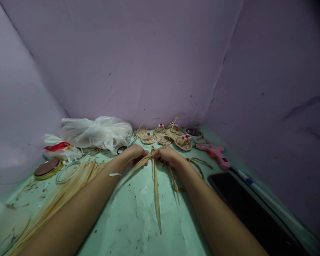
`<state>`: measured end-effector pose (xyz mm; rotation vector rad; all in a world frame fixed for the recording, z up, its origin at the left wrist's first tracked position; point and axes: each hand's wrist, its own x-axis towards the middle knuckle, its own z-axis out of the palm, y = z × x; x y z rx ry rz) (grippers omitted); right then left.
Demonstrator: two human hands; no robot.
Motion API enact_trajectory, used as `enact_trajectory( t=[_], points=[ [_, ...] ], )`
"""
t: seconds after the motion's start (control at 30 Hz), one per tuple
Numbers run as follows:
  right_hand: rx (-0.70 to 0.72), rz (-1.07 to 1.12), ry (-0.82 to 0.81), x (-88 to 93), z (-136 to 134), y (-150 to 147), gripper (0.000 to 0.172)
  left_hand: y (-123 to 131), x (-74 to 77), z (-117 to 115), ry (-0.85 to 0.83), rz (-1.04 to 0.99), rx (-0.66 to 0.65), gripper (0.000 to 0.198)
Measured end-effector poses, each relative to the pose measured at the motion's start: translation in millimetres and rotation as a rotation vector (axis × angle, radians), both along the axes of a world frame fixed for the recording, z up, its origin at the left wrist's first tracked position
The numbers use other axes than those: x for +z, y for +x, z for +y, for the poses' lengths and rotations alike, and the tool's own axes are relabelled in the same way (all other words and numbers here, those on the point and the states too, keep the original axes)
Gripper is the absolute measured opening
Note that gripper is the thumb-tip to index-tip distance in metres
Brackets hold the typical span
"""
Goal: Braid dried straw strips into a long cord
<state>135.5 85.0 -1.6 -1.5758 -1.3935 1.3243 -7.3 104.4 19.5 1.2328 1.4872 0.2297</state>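
Note:
My left hand (136, 153) is closed around a pale strip of dried plant fiber (140, 164), which trails down to the left. Close beside it, my right hand (165, 155) pinches the other strips near the top of what looks like a braid. One long fiber strip (156, 195) hangs between the hands toward me, and another strip (175, 183) droops below my right hand. A finished-looking brown braided cord (200, 163) curls out past the right wrist. Fingertips are partly hidden by the backs of the hands.
Several small woven slippers with beads (162, 135) lie at the back, beside a bowl of beads (193, 132). A pink glue gun (216, 153) and a black phone-like slab (250, 213) are right. Left are loose fibers (69, 192), scissors (122, 149), a plastic bag (98, 131) and a tape roll (47, 169).

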Motion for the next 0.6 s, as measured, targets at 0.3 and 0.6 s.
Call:
enact_trajectory(
  t=[0.3, 0.6],
  points=[
    [-0.001, 0.001, -0.018, 1.9, -1.1, -0.6, 0.007, -2.0, 1.9, 2.0, -0.094, -0.069, 0.057, 0.01],
    [-0.005, 0.012, -0.019, 2.8, -1.4, -1.0, 0.006, 0.0, 4.5, 1.5, 0.009, 0.025, -0.028, 0.015]
  ],
)
